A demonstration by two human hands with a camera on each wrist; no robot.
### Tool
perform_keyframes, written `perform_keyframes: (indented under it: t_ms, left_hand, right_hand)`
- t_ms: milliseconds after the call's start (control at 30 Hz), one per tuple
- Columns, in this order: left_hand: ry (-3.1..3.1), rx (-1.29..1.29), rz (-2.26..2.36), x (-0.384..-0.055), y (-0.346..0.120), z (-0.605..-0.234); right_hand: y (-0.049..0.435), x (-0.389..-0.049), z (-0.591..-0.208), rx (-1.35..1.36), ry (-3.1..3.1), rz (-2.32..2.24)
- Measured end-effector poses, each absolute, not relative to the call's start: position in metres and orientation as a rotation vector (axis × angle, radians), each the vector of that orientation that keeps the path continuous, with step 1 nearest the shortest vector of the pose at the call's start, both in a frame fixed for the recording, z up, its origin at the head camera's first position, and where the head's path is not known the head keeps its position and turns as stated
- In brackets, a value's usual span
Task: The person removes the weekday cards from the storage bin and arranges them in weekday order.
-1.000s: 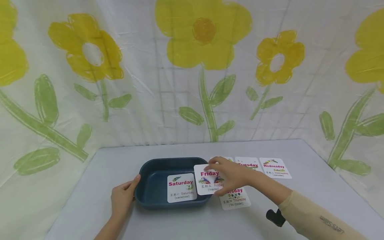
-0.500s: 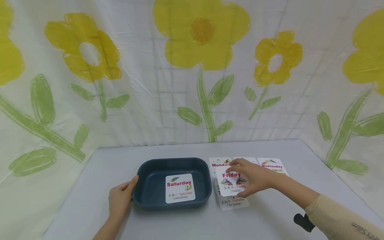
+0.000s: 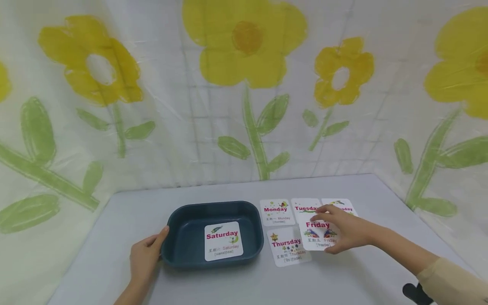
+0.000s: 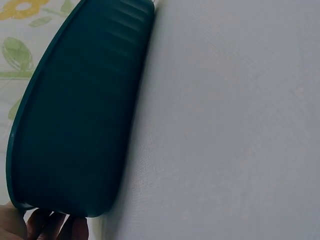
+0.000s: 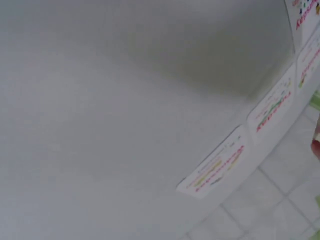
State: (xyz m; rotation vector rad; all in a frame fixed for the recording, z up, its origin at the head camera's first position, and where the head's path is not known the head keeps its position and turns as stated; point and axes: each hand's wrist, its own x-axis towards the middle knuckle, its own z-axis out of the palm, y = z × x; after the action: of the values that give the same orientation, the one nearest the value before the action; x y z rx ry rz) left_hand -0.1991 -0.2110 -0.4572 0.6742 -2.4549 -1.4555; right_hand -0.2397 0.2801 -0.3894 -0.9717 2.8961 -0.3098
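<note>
My left hand grips the left end of a dark blue plastic basin, thumb at the rim. In the left wrist view its fingers curl against the basin's end wall. A Saturday card lies in the basin, tilted against its near right part. My right hand holds a white Friday card by its right side, fingers at the top and thumb at the bottom. The Friday card hangs over the table and overlaps the Thursday card and Tuesday card in the head view.
On the white table, a Monday card lies right of the basin. The Wednesday card sits at the far end of that back row. A flower-printed curtain hangs behind the table. A black object shows by the right sleeve.
My right hand has carried the Friday card rightward from over the basin's edge, past the Thursday card. The left hand keeps its grip on the basin. The head view has shifted slightly.
</note>
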Motion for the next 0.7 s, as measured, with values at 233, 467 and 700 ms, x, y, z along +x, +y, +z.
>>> perform_keyframes:
  t_ms: [233, 467, 700]
  left_hand:
    - [-2.459, 0.69, -1.476, -0.199, -0.213, -0.459]
    - [-2.462, 0.687, -1.481, -0.198, -0.214, -0.459]
    - [-2.454, 0.684, -1.456, -0.198, -0.212, -0.458]
  right_hand:
    - [0.298, -0.242, -0.401, -0.948, 2.901, -0.332]
    - [0.303, -0.249, -0.418, -0.928, 2.87, -0.341]
    - [0.301, -0.253, -0.431, -0.874, 2.811, -0.328]
